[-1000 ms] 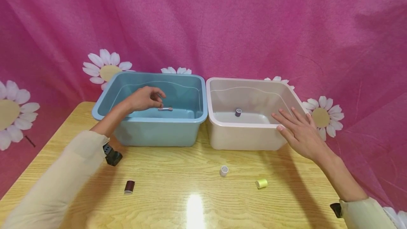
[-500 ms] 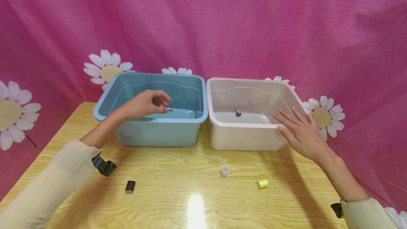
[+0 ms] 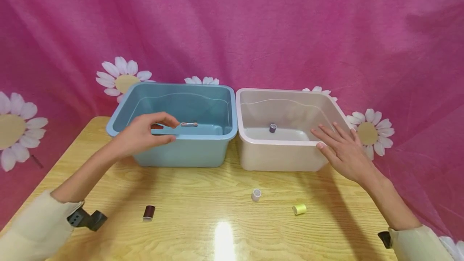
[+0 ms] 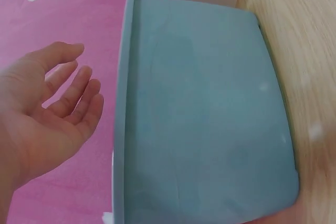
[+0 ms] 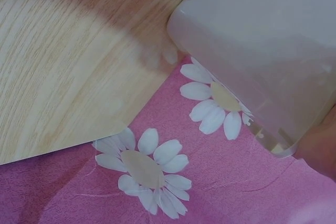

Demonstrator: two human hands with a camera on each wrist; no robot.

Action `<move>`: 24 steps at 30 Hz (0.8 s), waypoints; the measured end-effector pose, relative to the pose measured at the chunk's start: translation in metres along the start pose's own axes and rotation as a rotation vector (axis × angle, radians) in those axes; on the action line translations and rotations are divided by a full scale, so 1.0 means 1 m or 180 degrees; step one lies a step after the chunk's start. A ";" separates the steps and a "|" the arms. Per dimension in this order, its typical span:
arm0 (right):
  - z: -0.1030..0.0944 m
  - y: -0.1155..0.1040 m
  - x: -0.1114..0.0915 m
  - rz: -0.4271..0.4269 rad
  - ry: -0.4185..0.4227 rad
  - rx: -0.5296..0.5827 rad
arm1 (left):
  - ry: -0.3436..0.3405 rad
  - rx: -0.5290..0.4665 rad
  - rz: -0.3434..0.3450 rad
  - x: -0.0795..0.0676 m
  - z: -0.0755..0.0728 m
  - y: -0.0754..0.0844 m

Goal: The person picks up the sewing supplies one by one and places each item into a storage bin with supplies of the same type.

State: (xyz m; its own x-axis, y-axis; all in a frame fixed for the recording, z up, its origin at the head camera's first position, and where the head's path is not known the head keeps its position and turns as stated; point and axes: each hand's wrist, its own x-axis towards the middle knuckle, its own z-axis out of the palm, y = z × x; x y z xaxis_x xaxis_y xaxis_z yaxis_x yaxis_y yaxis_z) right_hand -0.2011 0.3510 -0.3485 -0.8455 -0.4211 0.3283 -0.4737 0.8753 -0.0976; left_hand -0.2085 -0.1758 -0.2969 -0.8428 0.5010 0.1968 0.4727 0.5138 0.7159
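My left hand (image 3: 145, 134) is at the near rim of the blue bin (image 3: 181, 152), thumb and fingers spread apart with nothing between them. The left wrist view also has this hand (image 4: 52, 98) beside the bin's wall (image 4: 210, 108), fingers loosely curved. Just past the fingertips, on the bin's floor, lies a small pale pinkish bundle (image 3: 189, 124). With fingers spread, my right hand (image 3: 342, 152) rests on the near right rim of the pale pink bin (image 3: 282, 157). Inside that bin stands a dark purple thread spool (image 3: 272, 128).
On the wooden table (image 3: 188, 220) are a dark brown thread spool (image 3: 148, 212) at left, a white spool (image 3: 256, 195) before the pink bin, and a yellow spool (image 3: 299, 209) further right. A pink flowered cloth (image 3: 232, 27) hangs close behind both bins.
My left hand has drawn back from over the blue bin toward the near left, its fingers spreading wider. The pinkish bundle stays inside. My right hand has not moved.
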 end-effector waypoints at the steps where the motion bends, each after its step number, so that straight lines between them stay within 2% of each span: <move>1: -0.001 0.000 0.000 0.0003 -0.0001 0.0001 | 0.0028 0.0008 0.0011 -0.004 -0.001 0.002; 6: -0.001 0.000 0.000 -0.0001 0.0002 0.0022 | -0.0052 -0.0107 0.0025 -0.024 -0.003 0.006; 11: -0.002 0.000 0.000 -0.0009 0.0005 0.0009 | -0.0083 -0.0150 0.0046 -0.043 0.004 0.005; 20: -0.001 0.000 0.000 -0.0018 0.0022 0.0016 | -0.0144 -0.0640 -0.0136 -0.069 0.026 -0.013; 24: 0.000 0.001 0.000 -0.0033 0.0042 0.0011 | -0.0188 -0.0641 -0.0181 -0.079 0.034 -0.024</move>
State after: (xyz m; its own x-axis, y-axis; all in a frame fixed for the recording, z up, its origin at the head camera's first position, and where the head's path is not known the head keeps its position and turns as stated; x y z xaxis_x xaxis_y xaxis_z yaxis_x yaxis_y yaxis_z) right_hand -0.2019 0.3517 -0.3483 -0.8372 -0.4270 0.3416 -0.4834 0.8700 -0.0972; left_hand -0.1442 -0.2040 -0.3524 -0.8472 0.5183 0.1169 0.3588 0.3958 0.8453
